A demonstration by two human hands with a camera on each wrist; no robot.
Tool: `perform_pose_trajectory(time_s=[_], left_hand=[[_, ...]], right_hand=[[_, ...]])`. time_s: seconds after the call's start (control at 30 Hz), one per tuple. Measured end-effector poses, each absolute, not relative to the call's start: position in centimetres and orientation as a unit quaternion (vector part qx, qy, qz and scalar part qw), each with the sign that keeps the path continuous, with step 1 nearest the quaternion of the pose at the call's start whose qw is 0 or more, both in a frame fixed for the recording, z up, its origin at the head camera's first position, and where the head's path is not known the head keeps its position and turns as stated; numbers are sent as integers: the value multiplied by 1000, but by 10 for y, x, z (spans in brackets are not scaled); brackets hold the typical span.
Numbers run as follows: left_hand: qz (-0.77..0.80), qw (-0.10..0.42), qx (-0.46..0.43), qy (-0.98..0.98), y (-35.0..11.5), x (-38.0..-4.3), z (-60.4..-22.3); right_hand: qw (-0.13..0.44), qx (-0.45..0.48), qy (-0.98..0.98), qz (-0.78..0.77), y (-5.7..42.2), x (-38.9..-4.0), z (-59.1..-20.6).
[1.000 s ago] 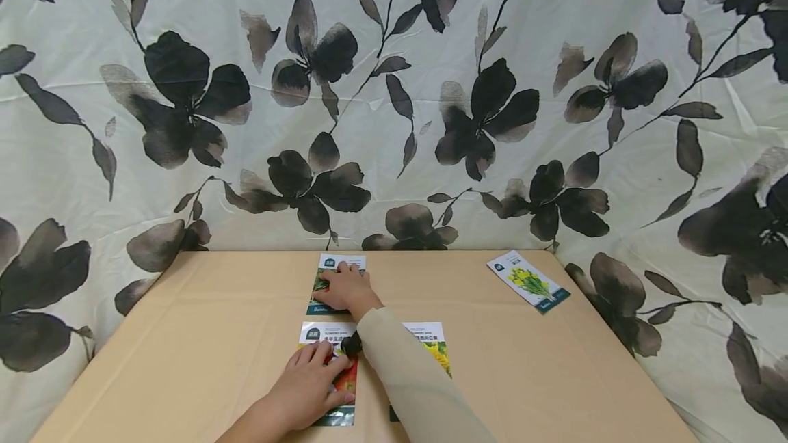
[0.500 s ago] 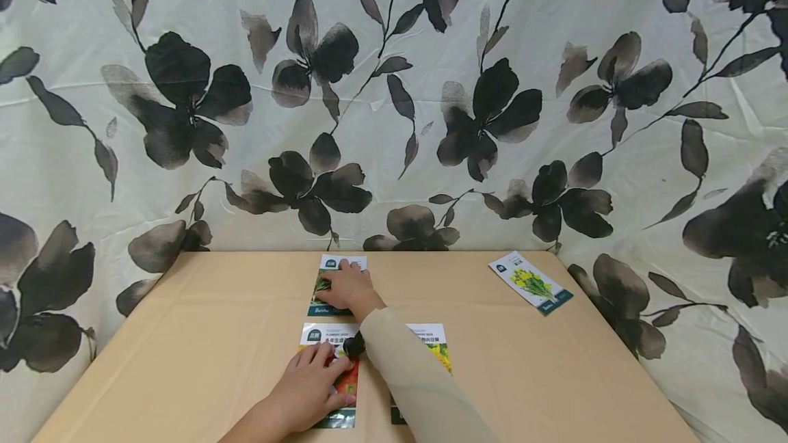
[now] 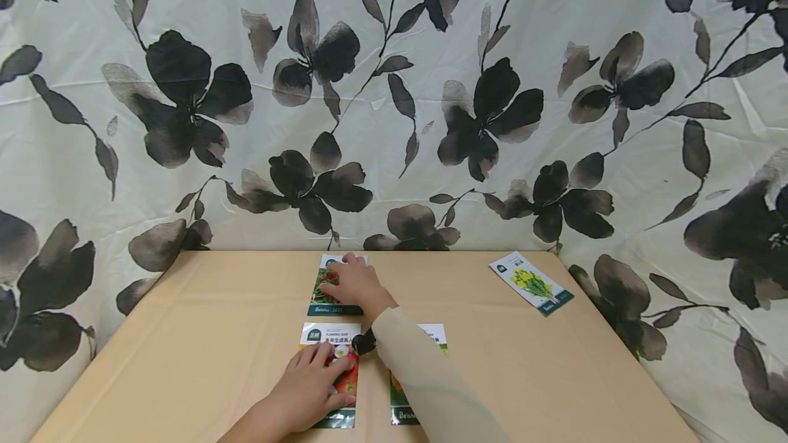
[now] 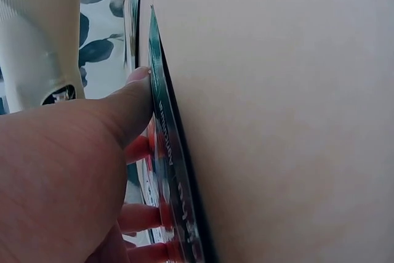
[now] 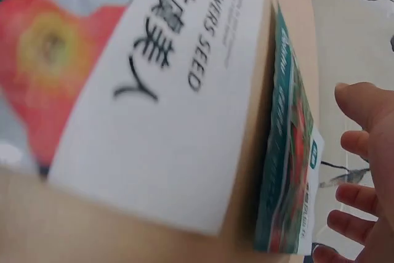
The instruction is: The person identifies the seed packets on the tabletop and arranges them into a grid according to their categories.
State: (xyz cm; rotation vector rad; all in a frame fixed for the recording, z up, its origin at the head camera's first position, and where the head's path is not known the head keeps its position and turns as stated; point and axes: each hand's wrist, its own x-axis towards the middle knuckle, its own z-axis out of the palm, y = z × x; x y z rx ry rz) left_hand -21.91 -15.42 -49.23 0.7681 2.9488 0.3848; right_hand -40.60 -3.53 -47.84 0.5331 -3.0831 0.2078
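My left hand (image 3: 310,388) rests spread on a flower seed packet (image 3: 319,331) printed with red blooms, which lies flat near the table's front. In the left wrist view the thumb and fingertips touch that packet's face (image 4: 161,112). Beyond it lies a second seed packet (image 3: 326,298) with red and green print and a dark teal strip. Over this one reaches my right hand (image 3: 357,286); the right wrist view has its loosely bent fingers (image 5: 356,198) apart from the packet (image 5: 286,170), holding nothing. A third packet (image 3: 403,409) is partly hidden under the right sleeve (image 3: 431,374).
A packet with yellow flowers (image 3: 531,283) lies slanted near the far right edge of the tan table (image 3: 215,333). A floral cloth (image 3: 394,122) hangs behind the table. A black wrist camera (image 3: 363,342) sits at my right wrist.
My right hand has lifted off the far packet and shifted slightly right, uncovering more of its print. The right sleeve also moved right. My left hand stays where it was.
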Motion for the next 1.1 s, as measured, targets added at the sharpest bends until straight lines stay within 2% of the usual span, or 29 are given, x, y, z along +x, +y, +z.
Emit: perform_pose_trajectory(time_s=[0.23, 0.53, 0.8, 1.1], left_hand=[[129, 42, 242, 961, -155, -221, -497], [142, 48, 236, 960, -155, -223, -499], [131, 57, 233, 962, -153, -225, -491], [132, 69, 230, 962, -152, -224, -493]], right_hand=[[2, 174, -979, 110, -18, -403, -477], [15, 160, -957, 241, 11, -393, -469], [9, 166, -942, 293, 35, -391, -461], [15, 171, -920, 353, 68, -383, -472]])
